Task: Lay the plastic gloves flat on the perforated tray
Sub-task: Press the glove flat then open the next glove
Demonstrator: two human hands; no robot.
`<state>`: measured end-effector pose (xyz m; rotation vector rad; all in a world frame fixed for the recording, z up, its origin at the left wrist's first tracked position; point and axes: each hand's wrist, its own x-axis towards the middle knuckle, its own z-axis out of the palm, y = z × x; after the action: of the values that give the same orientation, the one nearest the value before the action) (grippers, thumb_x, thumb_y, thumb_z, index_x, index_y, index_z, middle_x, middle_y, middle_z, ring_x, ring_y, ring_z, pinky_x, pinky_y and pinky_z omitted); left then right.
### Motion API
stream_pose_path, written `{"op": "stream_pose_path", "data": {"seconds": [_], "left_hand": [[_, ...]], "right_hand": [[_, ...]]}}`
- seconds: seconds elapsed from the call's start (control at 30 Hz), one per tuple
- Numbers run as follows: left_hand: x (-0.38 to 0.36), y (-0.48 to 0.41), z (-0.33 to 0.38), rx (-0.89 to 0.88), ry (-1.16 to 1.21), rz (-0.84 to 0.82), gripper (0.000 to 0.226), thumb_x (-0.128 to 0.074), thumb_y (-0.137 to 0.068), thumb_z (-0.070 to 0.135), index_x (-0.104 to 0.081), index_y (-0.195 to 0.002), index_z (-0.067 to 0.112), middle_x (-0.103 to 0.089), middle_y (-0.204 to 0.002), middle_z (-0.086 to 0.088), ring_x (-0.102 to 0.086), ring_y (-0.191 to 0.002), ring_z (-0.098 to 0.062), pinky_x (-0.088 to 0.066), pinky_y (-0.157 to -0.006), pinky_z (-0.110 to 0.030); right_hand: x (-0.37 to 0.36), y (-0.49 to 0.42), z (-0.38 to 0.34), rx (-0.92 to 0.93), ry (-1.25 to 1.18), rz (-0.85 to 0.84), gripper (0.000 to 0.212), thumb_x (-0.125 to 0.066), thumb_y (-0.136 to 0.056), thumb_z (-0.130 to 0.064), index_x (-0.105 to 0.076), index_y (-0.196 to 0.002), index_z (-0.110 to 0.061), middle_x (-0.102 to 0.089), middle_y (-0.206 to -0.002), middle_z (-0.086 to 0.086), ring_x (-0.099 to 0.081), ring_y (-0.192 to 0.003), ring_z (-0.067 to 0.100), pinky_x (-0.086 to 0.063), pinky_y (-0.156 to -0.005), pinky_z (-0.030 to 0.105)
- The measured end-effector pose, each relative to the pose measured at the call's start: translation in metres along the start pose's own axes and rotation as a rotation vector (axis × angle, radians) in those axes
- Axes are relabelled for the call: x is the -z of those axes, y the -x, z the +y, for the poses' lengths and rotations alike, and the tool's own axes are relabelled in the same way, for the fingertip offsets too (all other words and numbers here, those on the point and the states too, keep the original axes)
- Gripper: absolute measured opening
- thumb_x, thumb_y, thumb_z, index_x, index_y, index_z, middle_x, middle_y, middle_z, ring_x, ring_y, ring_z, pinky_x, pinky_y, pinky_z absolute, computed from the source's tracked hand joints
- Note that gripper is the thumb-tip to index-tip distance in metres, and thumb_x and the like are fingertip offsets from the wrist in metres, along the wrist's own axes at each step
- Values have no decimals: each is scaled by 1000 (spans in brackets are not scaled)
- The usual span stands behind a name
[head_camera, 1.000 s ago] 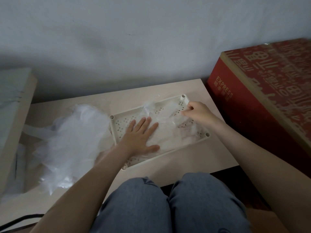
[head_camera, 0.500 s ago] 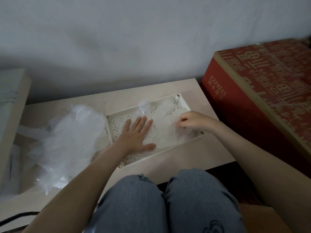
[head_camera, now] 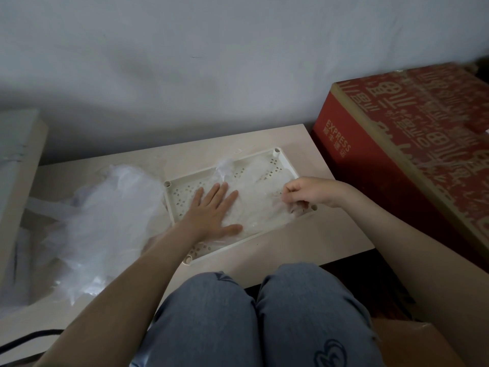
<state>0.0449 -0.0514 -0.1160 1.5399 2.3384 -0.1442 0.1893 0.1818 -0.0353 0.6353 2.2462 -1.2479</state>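
Item: plastic gloves (head_camera: 260, 205), clear film, lying inside the perforated tray (head_camera: 281, 158), which sits on the pale worktop (head_camera: 304, 242) just ahead of the person's knees. Step in hand, as we judge it: spreading and smoothing the film against the tray floor. Left hand (head_camera: 214, 210): released, palm down and fingers spread straight, pressing the near-left part of the film onto the tray. Right hand (head_camera: 309, 193): fingers curled at the tray's right rim, pinching what we take to be the film's edge, with a small bunch of film gathered under the knuckles. Orientation: the tray's long axis runs diagonally, from the near-left corner to the far-right corner, and the film is spread along that same line. Which end is cuff and which is fingers we cannot tell, as the plastic is too pale and crumpled. A raised tuft (head_camera: 222, 166) stands off the floor near the far rim, so we rate the lay as only partly flat. Next move, in our judgement: draw the pinched edge outward along the long axis while the flat palm anchors the other end, then press down the tuft and the bunch at the right rim. Adjacent: a heap of loose film (head_camera: 105, 215) on the worktop, touching the tray's left side, probably further stock. A red carton (head_camera: 397, 160) stands beyond the worktop's right edge.
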Motion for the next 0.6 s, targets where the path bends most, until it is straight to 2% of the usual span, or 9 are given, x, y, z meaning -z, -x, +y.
{"op": "stream_pose_path", "data": {"seconds": [0.17,0.3,0.37,0.5,0.6], "left_hand": [[0,-1,0,6,4,2,109,22,-48,93,31,-139,34,39,-144,2,28,-142,-18,23,-109,-43],[0,-1,0,8,0,-4,115,20,-49,94,25,-146,32,37,-146,3,27,-143,-18,20,-112,-45],[0,-1,-1,6,-3,-8,115,19,-50,94,26,-146,31,36,-148,2,28,-142,-18,20,-112,-45],[-2,-1,-3,3,8,-16,110,12,-55,93,29,-144,32,40,-145,1,29,-142,-18,19,-113,-46],[-1,1,0,-1,10,-3,104,5,-61,91,30,-143,31,40,-146,-1,30,-141,-19,20,-113,-47]], "right_hand": [[2,0,2,20,-74,24,11,-55,-95,-11,-57,-85,-9,-59,-62,0,-44,-43,4,-34,-41,18],[5,-1,5,-69,-86,-31,3,-61,-92,-11,-59,-90,-10,-58,-64,3,-41,-48,9,-32,-45,23],[7,-1,5,-104,-86,-46,5,-63,-90,-10,-59,-91,-11,-58,-65,4,-41,-47,8,-32,-44,21],[5,-2,-2,-155,192,-10,14,-71,-84,-16,-60,-91,-12,-57,-72,5,-43,-48,10,-35,-43,20],[3,-3,-8,-144,292,129,23,-74,-81,-24,-60,-97,-16,-58,-83,-1,-50,-57,11,-40,-49,23]]}}
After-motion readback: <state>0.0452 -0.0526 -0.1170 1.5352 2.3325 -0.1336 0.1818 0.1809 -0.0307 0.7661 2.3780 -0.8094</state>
